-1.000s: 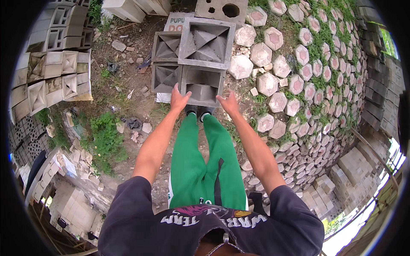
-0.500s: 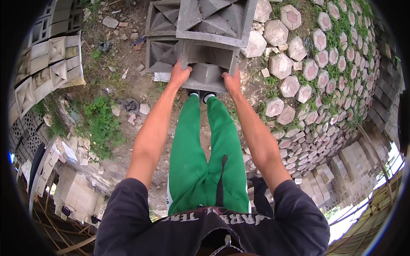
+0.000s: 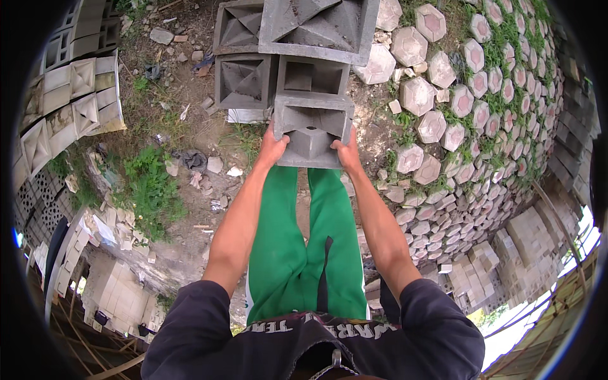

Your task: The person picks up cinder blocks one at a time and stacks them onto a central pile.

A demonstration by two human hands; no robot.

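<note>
Between my hands is a grey concrete breeze block (image 3: 311, 156), square-framed with a wedge-shaped form inside its recess. My left hand (image 3: 272, 149) is closed on its left side, the thumb over the near face. On the opposite side my right hand (image 3: 346, 151) grips it the same way. The block is in front of my legs and covers my feet. Just beyond it another block (image 3: 313, 77) shows in the stack, below a larger-looking top block (image 3: 316, 28). Two similar blocks, one lower (image 3: 246, 82) and one farther away (image 3: 238, 28), stand to the left.
Hexagonal pavers (image 3: 432, 126) cover the ground at right, with grass between them. Pale patterned blocks (image 3: 84, 95) are stacked at far left. Weeds (image 3: 152, 190), rubble and a dark rag (image 3: 190, 158) lie on the dirt at left. More stacked blocks (image 3: 532, 240) rise at lower right.
Both hands have drawn the held breeze block toward me, away from the stack. Another block behind it has come into sight, and my feet are now hidden.
</note>
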